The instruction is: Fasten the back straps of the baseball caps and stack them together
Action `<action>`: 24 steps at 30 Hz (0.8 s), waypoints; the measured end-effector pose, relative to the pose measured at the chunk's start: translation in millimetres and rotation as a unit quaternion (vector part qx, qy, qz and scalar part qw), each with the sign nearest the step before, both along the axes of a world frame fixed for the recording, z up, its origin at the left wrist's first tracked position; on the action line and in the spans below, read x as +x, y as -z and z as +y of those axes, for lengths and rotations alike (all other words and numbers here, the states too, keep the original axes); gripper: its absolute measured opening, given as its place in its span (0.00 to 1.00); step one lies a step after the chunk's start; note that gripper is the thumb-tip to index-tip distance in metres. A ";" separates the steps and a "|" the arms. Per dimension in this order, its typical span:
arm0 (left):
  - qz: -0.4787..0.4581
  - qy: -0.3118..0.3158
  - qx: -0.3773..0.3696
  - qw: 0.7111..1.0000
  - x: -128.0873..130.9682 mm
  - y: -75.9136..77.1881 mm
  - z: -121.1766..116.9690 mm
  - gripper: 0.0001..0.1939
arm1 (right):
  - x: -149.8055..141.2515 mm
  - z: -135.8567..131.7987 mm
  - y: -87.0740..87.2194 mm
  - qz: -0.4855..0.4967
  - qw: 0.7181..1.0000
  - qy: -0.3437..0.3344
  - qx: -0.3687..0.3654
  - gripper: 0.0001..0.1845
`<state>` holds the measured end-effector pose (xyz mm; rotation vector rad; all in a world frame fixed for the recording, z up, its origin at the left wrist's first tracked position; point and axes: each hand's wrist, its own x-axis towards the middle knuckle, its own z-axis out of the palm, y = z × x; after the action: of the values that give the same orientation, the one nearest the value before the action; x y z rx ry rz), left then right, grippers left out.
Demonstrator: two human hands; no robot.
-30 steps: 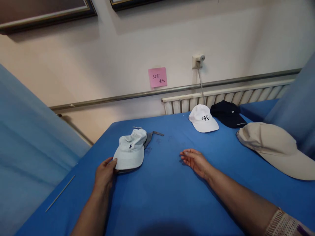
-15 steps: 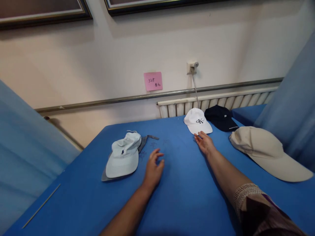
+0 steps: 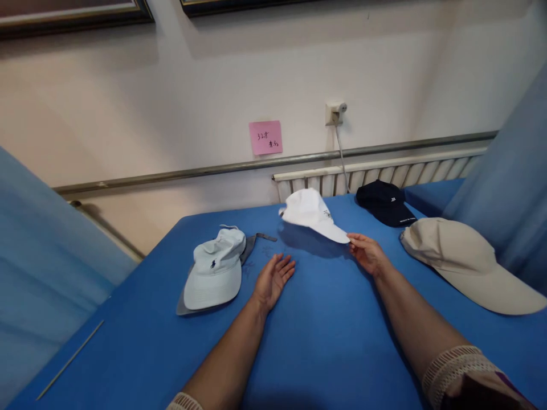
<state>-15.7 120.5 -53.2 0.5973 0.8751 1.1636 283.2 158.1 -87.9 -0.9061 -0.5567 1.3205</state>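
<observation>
My right hand (image 3: 367, 252) pinches the brim tip of a white cap (image 3: 311, 213) and holds it lifted above the blue table (image 3: 307, 341), its shadow falling underneath. My left hand (image 3: 273, 279) rests flat and open on the cloth below that cap, fingers stretched toward it. To the left of my left hand lies a pale cap with a small dark logo (image 3: 216, 267), stacked on a grey cap whose brim edge (image 3: 182, 307) shows beneath it.
A dark navy cap (image 3: 384, 202) lies at the back right near the radiator (image 3: 384, 171). A large beige cap (image 3: 461, 262) lies at the right. A pink note (image 3: 265, 137) and a wall socket (image 3: 334, 112) are on the wall. Blue fabric hangs on both sides.
My right hand took the white cap by its brim, lifted it and pulled it nearer and leftward. My left hand left the pale cap and moved to the table's middle.
</observation>
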 end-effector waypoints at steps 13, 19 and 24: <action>0.057 -0.014 0.037 0.998 -5.0 -3.7 -8.1 0.36 | -43.8 -37.0 -26.3 -0.350 0.905 0.209 0.117 0.13; 0.036 0.047 0.044 0.997 0.8 -2.9 -19.2 0.27 | -124.5 -65.9 -28.6 -0.510 0.800 -0.093 0.302 0.22; 0.121 0.063 0.031 0.990 6.2 -1.2 -25.8 0.23 | -118.0 -57.8 -11.3 -0.562 0.785 -0.092 0.244 0.06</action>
<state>-9.5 94.7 -52.0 0.8462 0.9939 1.0206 165.3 100.3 -76.6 -1.1480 -1.8617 0.5842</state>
